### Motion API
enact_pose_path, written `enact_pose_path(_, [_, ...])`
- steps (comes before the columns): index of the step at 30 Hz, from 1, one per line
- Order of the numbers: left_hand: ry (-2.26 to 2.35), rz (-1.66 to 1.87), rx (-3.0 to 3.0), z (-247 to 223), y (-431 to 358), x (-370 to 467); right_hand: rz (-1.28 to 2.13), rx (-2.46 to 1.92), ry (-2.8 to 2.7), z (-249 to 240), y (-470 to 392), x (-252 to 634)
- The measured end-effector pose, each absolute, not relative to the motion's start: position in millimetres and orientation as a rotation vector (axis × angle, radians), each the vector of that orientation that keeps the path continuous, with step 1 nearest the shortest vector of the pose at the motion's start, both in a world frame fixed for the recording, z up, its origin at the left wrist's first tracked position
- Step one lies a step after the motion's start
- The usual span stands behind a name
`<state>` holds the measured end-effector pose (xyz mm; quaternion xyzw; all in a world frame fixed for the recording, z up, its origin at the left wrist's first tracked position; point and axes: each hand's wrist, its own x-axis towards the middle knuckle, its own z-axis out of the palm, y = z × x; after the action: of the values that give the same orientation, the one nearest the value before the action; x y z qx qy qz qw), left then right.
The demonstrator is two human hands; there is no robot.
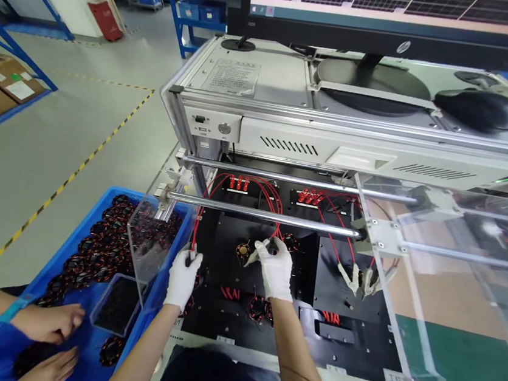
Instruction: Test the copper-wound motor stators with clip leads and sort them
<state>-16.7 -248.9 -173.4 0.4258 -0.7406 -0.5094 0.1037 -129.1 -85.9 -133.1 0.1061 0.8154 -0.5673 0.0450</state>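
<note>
Over the black panel (pixel 225 236), lower centre, my left hand (pixel 182 281) and right hand (pixel 276 271) pinch clips (pixel 252 257). The monitor (pixel 401 24), upper right, reads "hp".

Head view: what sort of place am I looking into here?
Probably a factory electrical test station: a monitor shows green waveforms, red leads end in clips, and a blue bin holds many apparent wound coils.

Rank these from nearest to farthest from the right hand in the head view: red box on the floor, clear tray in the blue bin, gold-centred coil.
1. Gold-centred coil: left of the right hand.
2. Clear tray: farther left, inside the blue bin.
3. Red box: far back left, on the floor.
</note>
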Motion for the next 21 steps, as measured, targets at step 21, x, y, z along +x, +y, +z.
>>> enact_pose_path(21, [-1.006,-2.466,1.186,-154,-197,-74,-1.584,0.433,2.539,-134,-86,-127])
